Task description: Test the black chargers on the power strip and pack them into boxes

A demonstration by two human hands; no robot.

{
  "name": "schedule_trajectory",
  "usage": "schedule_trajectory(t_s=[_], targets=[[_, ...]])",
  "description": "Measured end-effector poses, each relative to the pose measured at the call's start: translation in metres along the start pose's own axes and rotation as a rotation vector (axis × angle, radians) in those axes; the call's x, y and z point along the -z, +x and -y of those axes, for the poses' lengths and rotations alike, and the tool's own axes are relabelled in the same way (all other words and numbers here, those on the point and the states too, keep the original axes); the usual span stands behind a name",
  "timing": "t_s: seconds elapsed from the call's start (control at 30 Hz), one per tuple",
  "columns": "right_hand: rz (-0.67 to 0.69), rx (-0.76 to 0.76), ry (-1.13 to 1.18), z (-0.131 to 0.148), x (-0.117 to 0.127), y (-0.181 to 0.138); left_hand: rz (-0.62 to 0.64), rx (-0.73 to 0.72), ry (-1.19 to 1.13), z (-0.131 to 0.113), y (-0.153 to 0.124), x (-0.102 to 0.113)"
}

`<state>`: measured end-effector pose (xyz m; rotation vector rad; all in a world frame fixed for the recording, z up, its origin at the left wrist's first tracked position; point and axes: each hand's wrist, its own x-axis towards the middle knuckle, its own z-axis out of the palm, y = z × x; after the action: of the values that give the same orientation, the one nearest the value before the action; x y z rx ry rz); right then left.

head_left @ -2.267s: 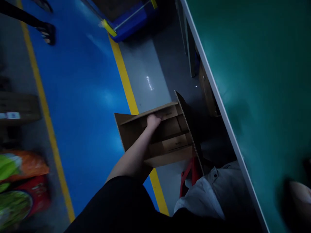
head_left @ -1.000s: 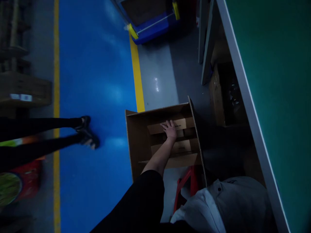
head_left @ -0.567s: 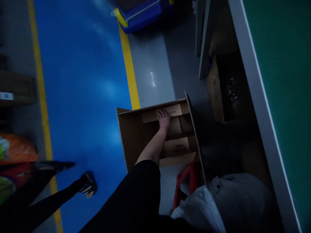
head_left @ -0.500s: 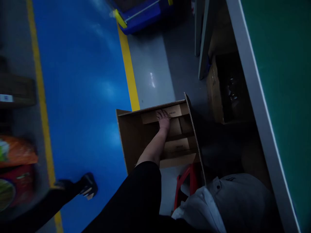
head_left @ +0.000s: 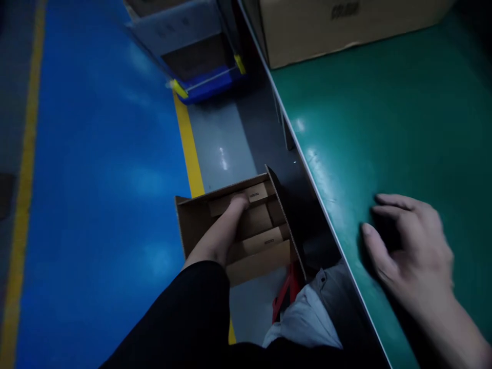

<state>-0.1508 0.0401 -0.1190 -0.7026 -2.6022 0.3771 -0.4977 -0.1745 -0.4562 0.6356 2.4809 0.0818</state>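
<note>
My left hand [head_left: 240, 200] reaches down into an open cardboard box [head_left: 186, 220] beside the table edge. It is at a small brown carton [head_left: 258, 193] with dark print along the box's far side. The fingers are hidden, so their grip does not show. A second printed carton [head_left: 265, 242] lies on the near side, with plain brown cardboard [head_left: 255, 221] between the two. My right hand [head_left: 413, 246] is over the green tabletop [head_left: 369, 128], thumb and curved fingers apart, holding nothing. Whether it touches the surface is unclear.
At the table's far end stands a large printed carton [head_left: 346, 31]. A blue trolley base [head_left: 211, 84] with yellow corners carries boxes on the floor ahead. Something red [head_left: 286, 292] is below the box, near my legs. Yellow lines [head_left: 188, 148] edge the blue floor.
The view has turned toward the table, and my right hand has come into sight above it. My left hand stays in the box, its fingers now out of sight.
</note>
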Motion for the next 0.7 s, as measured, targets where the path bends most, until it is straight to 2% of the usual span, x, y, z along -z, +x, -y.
schedule_trajectory(t_s=[0.07, 0.17, 0.23, 0.33, 0.4, 0.43, 0.53, 0.63, 0.7], targets=[[-0.042, 0.026, 0.0, 0.003, 0.0, 0.0, -0.003, 0.013, -0.074, -0.02, -0.03, 0.018], [-0.062, 0.022, -0.023, 0.002, 0.0, -0.008, -0.017, -0.019, -0.224, -0.054, -0.102, 0.023], [-0.048, 0.034, -0.054, 0.003, 0.001, -0.015, -0.029, -0.079, -0.348, -0.077, -0.166, 0.018], [-0.014, 0.065, -0.08, 0.011, 0.006, -0.032, -0.014, -0.218, -0.53, -0.104, -0.278, 0.009], [-0.001, 0.069, -0.053, 0.018, 0.012, -0.051, 0.024, -0.329, -0.619, -0.119, -0.351, 0.011], [0.006, 0.065, -0.031, 0.021, 0.017, -0.064, 0.054, -0.409, -0.67, -0.125, -0.384, 0.016], [0.039, 0.033, 0.023, 0.031, 0.036, -0.116, 0.184, -0.821, -0.842, -0.143, -0.463, 0.048], [0.072, -0.022, 0.056, 0.042, 0.064, -0.182, 0.352, -1.156, -0.762, -0.171, -0.508, 0.094], [0.097, -0.059, 0.09, 0.047, 0.087, -0.229, 0.539, -1.358, -0.669, -0.2, -0.528, 0.117]])
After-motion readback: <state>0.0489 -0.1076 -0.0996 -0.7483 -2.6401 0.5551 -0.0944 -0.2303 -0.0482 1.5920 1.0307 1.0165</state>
